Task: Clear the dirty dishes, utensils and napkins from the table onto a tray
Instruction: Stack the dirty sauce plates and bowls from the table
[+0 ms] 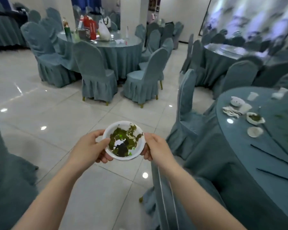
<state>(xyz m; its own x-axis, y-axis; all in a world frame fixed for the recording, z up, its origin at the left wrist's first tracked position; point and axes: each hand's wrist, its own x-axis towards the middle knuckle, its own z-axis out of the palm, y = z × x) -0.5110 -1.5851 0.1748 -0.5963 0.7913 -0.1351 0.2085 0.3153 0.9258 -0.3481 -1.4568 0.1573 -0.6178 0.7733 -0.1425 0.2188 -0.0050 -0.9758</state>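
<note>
White bowl (123,140) over open floor (40,100).

Just the one view, head-worn and wide-angle, looking forward and down across pale floor tiles (60,100). Closest to the lens: two bare forearms coming up from the bottom edge, left hand (88,146) and right hand (156,148) meeting on a dirty white bowl (124,141) near the middle. Cluttered round table (239,146) cut off by the right edge, pretty near. Another round table (116,45) ringed with covered chairs well back, upper centre. Edges bent and smeary, far right especially
</note>
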